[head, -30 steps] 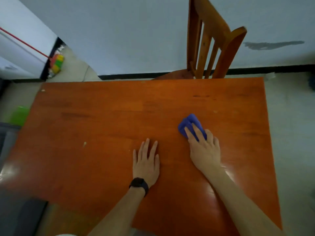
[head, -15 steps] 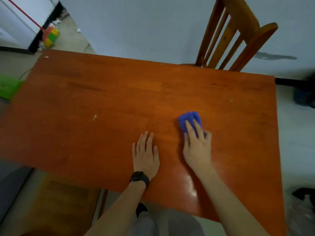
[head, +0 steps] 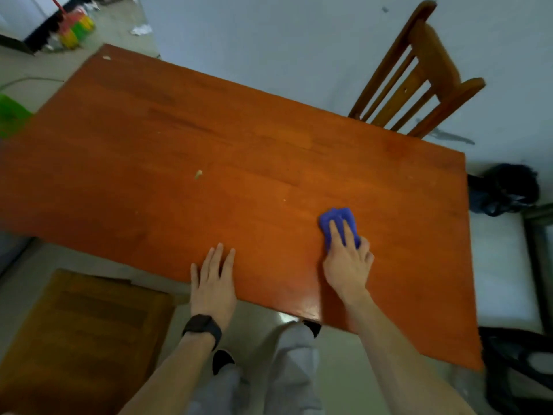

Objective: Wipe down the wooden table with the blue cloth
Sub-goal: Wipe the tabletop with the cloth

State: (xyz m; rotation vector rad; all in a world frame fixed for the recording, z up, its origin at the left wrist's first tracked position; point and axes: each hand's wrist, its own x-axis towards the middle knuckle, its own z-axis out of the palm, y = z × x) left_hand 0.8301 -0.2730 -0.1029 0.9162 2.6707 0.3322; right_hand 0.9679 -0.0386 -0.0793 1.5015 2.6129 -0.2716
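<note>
Under the right hand (head: 347, 266), 2 straight fingers press the bunched blue cloth (head: 339, 216) onto the wooden table (head: 143, 139). The left hand (head: 214, 284) rests flat, holding nothing. Beyond its fingertips lies 1 crumb (head: 198, 174); much wiping seems left.

Head-worn view, angled down over table (head: 209, 139)

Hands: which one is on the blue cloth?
The right hand, pressing the blue cloth onto the table; the left hand, with the black watch, lies flat on bare wood.
</note>
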